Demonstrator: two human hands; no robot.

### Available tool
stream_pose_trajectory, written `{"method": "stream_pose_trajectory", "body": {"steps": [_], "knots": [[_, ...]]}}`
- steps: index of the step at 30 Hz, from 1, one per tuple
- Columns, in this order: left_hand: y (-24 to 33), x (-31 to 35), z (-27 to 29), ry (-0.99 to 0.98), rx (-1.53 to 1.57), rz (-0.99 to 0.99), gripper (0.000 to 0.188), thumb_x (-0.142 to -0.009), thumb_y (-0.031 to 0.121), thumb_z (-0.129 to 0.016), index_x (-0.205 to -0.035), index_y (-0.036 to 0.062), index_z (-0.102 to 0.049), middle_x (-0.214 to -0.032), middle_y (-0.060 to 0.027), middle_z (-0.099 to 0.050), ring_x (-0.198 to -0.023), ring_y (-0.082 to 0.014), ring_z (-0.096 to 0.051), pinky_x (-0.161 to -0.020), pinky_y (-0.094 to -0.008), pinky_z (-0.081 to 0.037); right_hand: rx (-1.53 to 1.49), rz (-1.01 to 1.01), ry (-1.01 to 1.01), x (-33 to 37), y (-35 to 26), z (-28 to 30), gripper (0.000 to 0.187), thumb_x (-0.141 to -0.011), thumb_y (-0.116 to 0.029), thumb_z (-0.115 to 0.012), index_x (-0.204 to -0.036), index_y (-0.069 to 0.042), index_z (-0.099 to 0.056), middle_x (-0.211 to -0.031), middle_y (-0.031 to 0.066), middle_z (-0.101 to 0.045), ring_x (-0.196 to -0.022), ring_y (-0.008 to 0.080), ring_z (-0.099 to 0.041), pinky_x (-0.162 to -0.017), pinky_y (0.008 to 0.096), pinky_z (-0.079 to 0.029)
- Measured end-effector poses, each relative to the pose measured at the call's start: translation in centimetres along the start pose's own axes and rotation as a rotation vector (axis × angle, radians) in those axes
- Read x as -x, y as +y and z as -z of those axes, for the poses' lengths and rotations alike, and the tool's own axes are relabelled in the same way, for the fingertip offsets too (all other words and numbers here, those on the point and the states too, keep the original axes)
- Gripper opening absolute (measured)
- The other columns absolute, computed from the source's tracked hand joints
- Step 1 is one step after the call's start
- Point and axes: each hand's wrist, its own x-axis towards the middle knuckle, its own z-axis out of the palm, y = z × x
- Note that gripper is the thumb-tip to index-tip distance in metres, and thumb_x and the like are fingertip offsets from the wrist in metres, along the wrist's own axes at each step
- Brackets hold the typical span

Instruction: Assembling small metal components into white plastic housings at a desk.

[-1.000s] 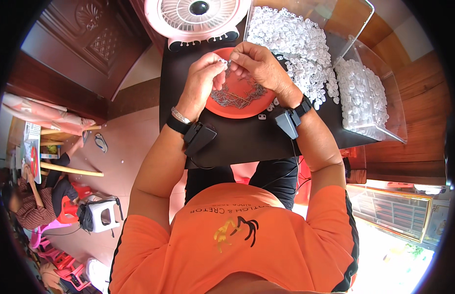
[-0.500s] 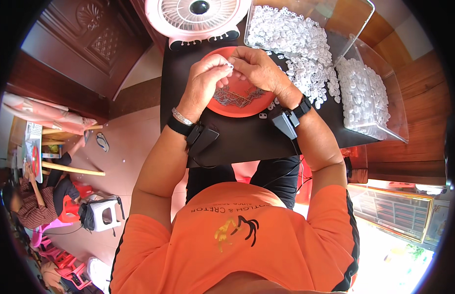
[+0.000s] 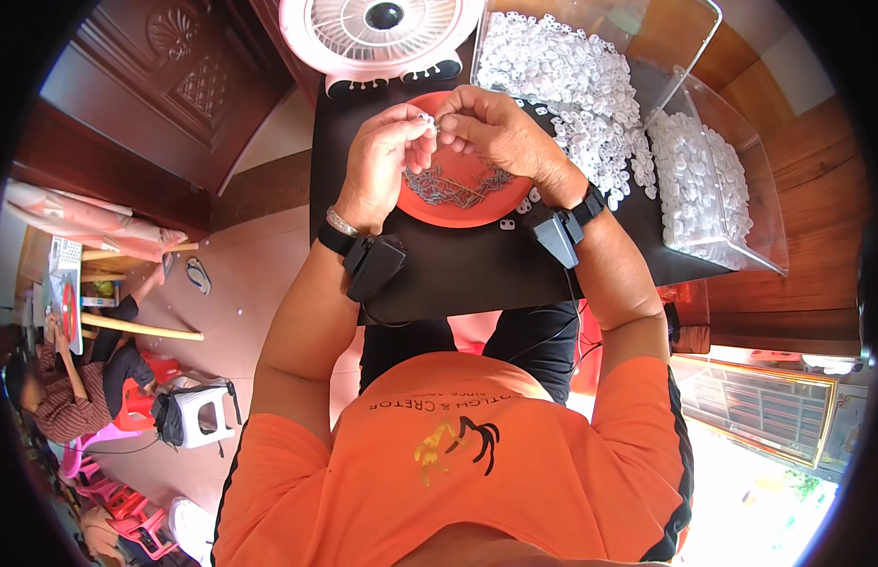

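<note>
At the upper centre of the frame, my left fingers point(image 3: 404, 129) pinch a small white piece point(image 3: 426, 118) above an orange-red plate point(image 3: 460, 221) of grey metal pins point(image 3: 458, 195). Just beside it are my right fingers point(image 3: 460, 124); whether they grip anything, I cannot tell. A loose pinch on so small a part could drop it among the pins.

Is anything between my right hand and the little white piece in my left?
Nothing visible. Your right hand is close beside the white piece in your left hand, over the red plate; contact is unclear.
</note>
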Motion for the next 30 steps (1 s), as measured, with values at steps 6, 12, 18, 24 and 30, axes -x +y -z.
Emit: {"method": "stream_pose_trajectory", "body": {"steps": [6, 12, 18, 24, 30], "knots": [[0.7, 0.3, -0.8, -0.019, -0.101, 0.015, 0.016, -0.088, 0.018, -0.05, -0.082, 0.0052, -0.056, -0.065, 0.0002, -0.053, -0.054, -0.0063, -0.046, -0.048, -0.0192, -0.032, 0.049, -0.043, 0.147, 0.2, -0.3, 0.6, 0.018, -0.094, -0.021, -0.051, -0.089, -0.004, -0.055, -0.074, -0.0024, -0.055, -0.067, 0.0052, -0.05, -0.061, 0.0191, -0.043], [0.6, 0.5, -1.4, -0.024, -0.343, 0.052, 0.013, -0.09, 0.017, -0.051, -0.084, 0.0067, -0.057, -0.061, 0.0029, -0.049, -0.05, -0.0031, -0.042, -0.044, -0.0174, -0.03, 0.141, -0.046, 0.107, 0.3, -1.2, 0.0, 0.022, -0.095, -0.024, -0.05, -0.085, -0.005, -0.054, -0.068, -0.0024, -0.052, -0.064, 0.0041, -0.05, -0.054, 0.0179, -0.04], [0.2, 0.4, -1.5, 0.02, -0.302, 0.023, 0.014, -0.09, 0.018, -0.05, -0.083, 0.0074, -0.056, -0.064, 0.0034, -0.05, -0.052, -0.0033, -0.043, -0.046, -0.017, -0.032, 0.137, -0.011, 0.129, 0.5, -1.1, 0.1, 0.022, -0.094, -0.025, -0.052, -0.086, -0.004, -0.055, -0.071, -0.0026, -0.054, -0.065, 0.0039, -0.051, -0.055, 0.0172, -0.042], [0.1, 0.3, -1.4, 0.017, -0.317, 0.0, 0.016, -0.088, 0.019, -0.053, -0.08, 0.0055, -0.056, -0.063, 0.002, -0.049, -0.055, -0.005, -0.045, -0.046, -0.0192, -0.035, 0.15, 0.016, 0.101, 0.2, -0.6, 0.2, 0.021, -0.093, -0.023, -0.053, -0.087, -0.003, -0.055, -0.072, -0.0021, -0.054, -0.067, 0.0049, -0.051, -0.06, 0.0192, -0.044], [-0.2, 0.3, -1.3, 0.02, -0.381, -0.012, 0.017, -0.088, 0.019, -0.052, -0.078, 0.006, -0.055, -0.062, 0.0022, -0.048, -0.054, -0.0047, -0.043, -0.047, -0.0197, -0.034, 0.165, 0.039, 0.095, 0.3, -0.9, 0.1, 0.018, -0.09, -0.017, -0.053, -0.088, 0.0, -0.058, -0.072, 0.0023, -0.058, -0.065, 0.0102, -0.054, -0.061, 0.0245, -0.047]]}}
